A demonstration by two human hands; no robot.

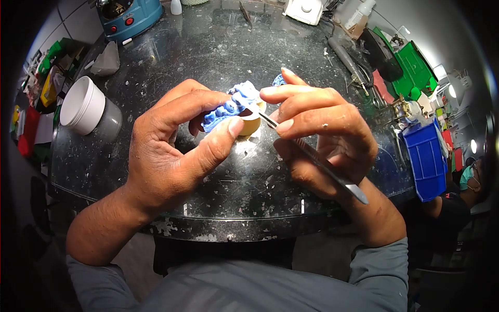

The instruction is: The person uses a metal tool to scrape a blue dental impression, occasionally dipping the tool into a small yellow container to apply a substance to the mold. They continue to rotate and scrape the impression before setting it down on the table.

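Between the thumb and fingers of my left hand (179, 135) is a lumpy blue piece (226, 110), with a paler blue-white part at its upper right. My right hand (325, 130) grips a slim metal tool (317, 156) like a scalpel, its tip at the blue piece and its rounded end pointing down to the right. Behind and below the blue piece shows a round yellowish object (250, 127), partly covered. Another bit of blue material (279, 80) appears beside my right fingers.
The black worktop (208, 57) is scratched. A white tub (83, 106) stands at left, a teal machine (130, 21) behind. At right are a corded handpiece (345, 57), a green case (413, 65) and a blue bin (425, 158). Another person (457, 208) is at far right.
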